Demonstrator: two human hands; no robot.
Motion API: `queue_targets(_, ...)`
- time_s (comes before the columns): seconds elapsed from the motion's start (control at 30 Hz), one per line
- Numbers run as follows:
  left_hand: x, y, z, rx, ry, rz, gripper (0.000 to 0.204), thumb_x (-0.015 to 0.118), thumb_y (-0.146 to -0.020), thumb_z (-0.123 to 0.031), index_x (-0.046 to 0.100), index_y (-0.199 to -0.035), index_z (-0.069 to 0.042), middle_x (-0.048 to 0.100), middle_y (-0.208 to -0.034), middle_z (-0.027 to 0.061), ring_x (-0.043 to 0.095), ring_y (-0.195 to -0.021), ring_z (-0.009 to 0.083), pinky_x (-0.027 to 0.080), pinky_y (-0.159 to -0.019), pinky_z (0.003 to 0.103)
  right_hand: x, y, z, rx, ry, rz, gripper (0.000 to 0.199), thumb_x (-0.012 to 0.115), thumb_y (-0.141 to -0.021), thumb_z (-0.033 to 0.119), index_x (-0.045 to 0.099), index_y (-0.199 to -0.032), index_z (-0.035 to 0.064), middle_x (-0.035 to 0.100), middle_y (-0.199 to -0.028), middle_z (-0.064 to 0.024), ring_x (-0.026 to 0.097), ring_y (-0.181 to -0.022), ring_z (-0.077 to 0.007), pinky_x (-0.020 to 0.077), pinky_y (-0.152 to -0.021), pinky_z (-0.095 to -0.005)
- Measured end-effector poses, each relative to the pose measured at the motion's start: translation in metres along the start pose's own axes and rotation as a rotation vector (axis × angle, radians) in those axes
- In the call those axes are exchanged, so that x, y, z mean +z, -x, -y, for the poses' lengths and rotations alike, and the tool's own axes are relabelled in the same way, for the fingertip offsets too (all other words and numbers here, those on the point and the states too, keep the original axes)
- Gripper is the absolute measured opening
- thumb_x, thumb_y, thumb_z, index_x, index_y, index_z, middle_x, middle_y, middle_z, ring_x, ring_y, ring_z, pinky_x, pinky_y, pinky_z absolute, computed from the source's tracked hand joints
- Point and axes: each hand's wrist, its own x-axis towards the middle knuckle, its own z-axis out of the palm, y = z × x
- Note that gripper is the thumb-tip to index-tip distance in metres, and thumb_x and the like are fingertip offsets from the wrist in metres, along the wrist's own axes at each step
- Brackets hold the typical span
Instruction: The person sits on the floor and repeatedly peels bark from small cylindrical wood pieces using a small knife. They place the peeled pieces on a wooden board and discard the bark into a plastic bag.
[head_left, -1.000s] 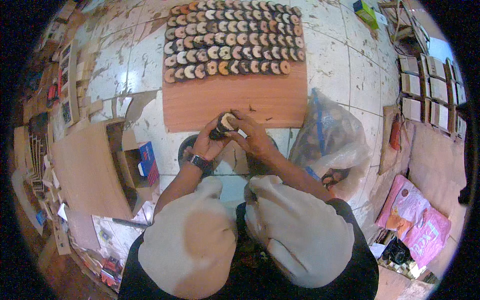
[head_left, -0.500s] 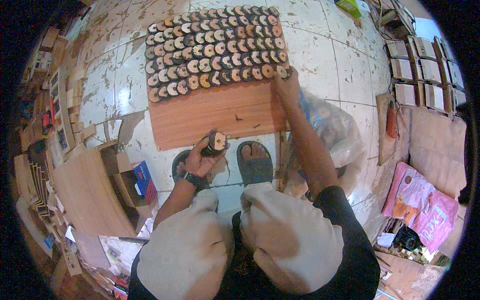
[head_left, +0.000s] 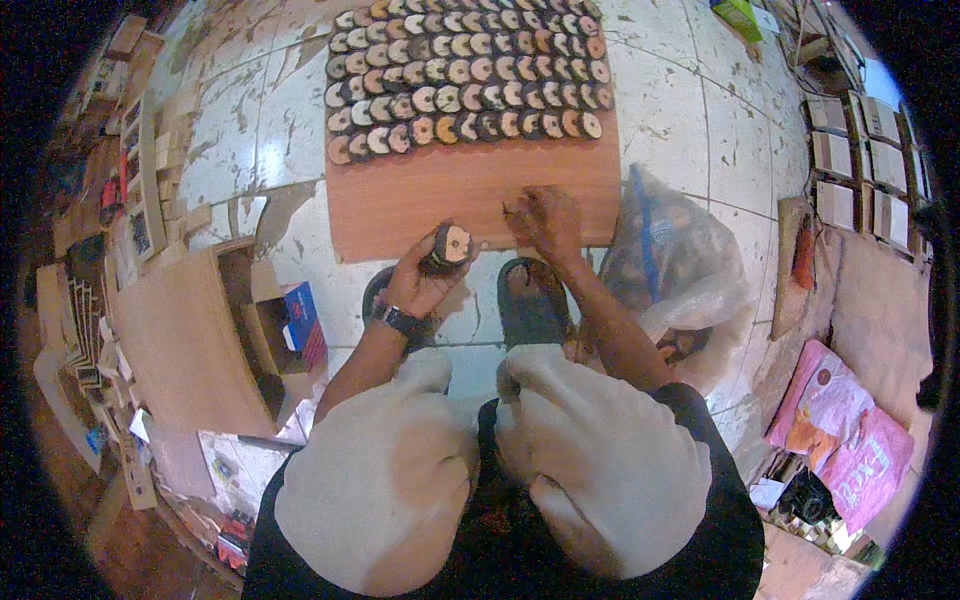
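Well, L hand is clamped round the stack of discs by the board's near edge; best keep it level w/ firm grip. R hand is blurry over bare board, can't tell if holding; half a sec ago 'twas at nearest row's R end.

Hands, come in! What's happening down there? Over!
Left hand holding disc stack. Right hand over board, blurred. Disc rows cover board's far part. Bag right of board.

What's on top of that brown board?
Rows of overlapping round discs cover the board's far part; the right hand is over the near part. The surface beneath both is hidden.
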Motion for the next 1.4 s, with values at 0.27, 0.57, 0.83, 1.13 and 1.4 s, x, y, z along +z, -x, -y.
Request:
queue_targets(0.27,-0.008,0.001,-0.011,-0.042,0.052,0.139,0.052,0.061,-0.087,-0.020,0.042,-0.135,-0.008,0.053,-0.126,0.0176,0.051,-0.116,0.0406,0.051,-0.091,0.047,0.007,0.008,0.017,-0.107,0.068,0.087,0.029,0.063,-0.081,0.027,0.065,-0.104,0.0085,0.064,-0.096,-0.0156,0.060,-0.087,-0.0344,0.0466,-0.076,-0.0436)
queue_targets(0.57,-0.001,-0.004,-0.003,0.052,-0.022,0.037,0.047,0.061,-0.086,-0.017,0.047,-0.130,-0.007,0.053,-0.126,0.0138,0.054,-0.114,0.0341,0.047,-0.096,0.047,-0.029,0.033,0.080,-0.318,-0.213,0.126,0.017,0.063,-0.081,0.010,0.065,-0.097,0.0059,0.066,-0.090,-0.0126,0.063,-0.082,-0.0311,0.0493,-0.071,-0.0391)
queue_targets(0.83,0.006,-0.001,0.000,0.066,-0.110,-0.007,0.040,0.060,-0.087,-0.017,0.051,-0.126,-0.009,0.060,-0.116,0.0085,0.058,-0.103,0.0234,0.048,-0.092,0.044,-0.027,0.030,0.109,-0.512,-0.087,0.161,0.027,0.065,-0.079,0.009,0.062,-0.105,0.0064,0.064,-0.100,-0.0142,0.060,-0.090,-0.0322,0.0481,-0.076,-0.0422)
queue_targets(1.13,0.001,-0.007,0.002,0.085,-0.182,-0.110,0.039,0.060,-0.088,-0.020,0.054,-0.125,-0.011,0.059,-0.118,0.0052,0.056,-0.105,0.0202,0.049,-0.084,0.036,-0.008,0.046,0.099,-0.461,-0.241,0.143,0.054,0.062,-0.082,0.018,0.045,-0.131,0.0051,0.051,-0.127,-0.0211,0.050,-0.113,-0.0411,0.0366,-0.099,-0.0502)
queue_targets(1.4,0.014,-0.006,0.003,0.142,-0.300,0.020,0.040,0.059,-0.088,-0.024,0.053,-0.124,-0.007,0.058,-0.119,0.0078,0.055,-0.109,0.0221,0.049,-0.088,0.038,-0.002,0.050,0.093,-0.305,-0.288,0.249,0.046,0.056,-0.088,0.018,0.045,-0.131,0.0035,0.046,-0.133,-0.0220,0.044,-0.120,-0.0420,0.0365,-0.102,-0.0471)
